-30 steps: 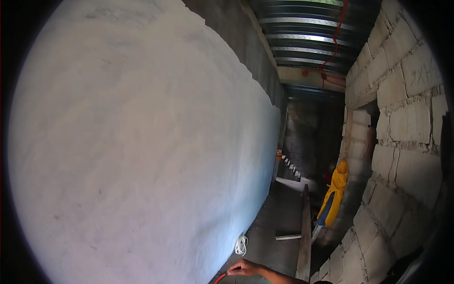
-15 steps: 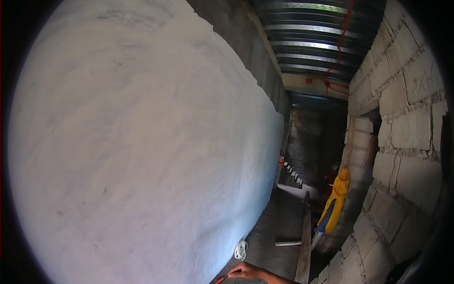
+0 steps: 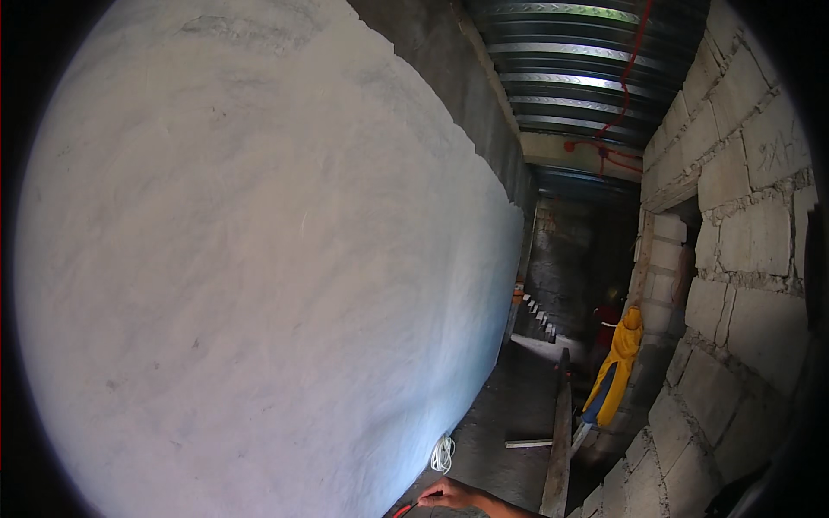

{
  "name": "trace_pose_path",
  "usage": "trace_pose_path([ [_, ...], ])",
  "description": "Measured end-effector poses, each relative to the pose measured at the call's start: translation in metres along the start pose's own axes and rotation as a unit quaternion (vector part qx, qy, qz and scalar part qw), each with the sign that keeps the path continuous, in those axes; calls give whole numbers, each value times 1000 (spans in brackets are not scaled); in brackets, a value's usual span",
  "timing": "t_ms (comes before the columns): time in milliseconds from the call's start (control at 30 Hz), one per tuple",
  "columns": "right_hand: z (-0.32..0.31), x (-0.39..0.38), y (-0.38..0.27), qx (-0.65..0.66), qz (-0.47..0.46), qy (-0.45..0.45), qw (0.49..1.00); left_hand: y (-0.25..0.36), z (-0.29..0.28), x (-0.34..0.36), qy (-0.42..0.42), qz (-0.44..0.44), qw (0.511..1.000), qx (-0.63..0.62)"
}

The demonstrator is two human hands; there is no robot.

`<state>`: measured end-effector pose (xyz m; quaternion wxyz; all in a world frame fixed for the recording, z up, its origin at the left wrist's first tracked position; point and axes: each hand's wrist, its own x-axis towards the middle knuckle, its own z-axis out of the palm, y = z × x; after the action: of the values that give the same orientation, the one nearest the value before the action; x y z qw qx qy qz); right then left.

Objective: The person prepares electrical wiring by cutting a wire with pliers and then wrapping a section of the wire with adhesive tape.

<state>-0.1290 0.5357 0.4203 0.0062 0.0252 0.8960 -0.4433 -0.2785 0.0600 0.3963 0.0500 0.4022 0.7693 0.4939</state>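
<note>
Low in the view, my right hand (image 3: pixel 445 494) reaches in from the lower right, close to the foot of a large whitish plastered wall (image 3: pixel 276 276). Its fingers are pinched together. At the fingertips is a thin object with a red part (image 3: pixel 403 510); the lower edge cuts it off, so its kind cannot be made out. Just above the hand, a coil of white cable (image 3: pixel 442 454) lies at the base of the wall. My left hand is out of the picture.
A wall of rough pale blocks (image 3: pixel 751 242) rises on the right. A long wooden plank (image 3: pixel 558 440) and a short strip (image 3: pixel 528 444) lie along the dark floor. Yellow clothing (image 3: pixel 618 367) hangs farther back. Red tubing (image 3: pixel 623 82) runs below the metal ceiling.
The whole view has shifted slightly, so the surroundings sit a little farther right. My right hand keeps its pinch in nearly the same place.
</note>
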Motion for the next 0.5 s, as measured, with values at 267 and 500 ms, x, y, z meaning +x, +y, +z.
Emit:
trace_pose_path([
  [267,-1,0,-3,-15,11,-1,1000,-4,2,0,7,11,1000,-1],
  [500,2,4,20,-19,9,2,1000,-1,2,3,7,14,1000,4],
])
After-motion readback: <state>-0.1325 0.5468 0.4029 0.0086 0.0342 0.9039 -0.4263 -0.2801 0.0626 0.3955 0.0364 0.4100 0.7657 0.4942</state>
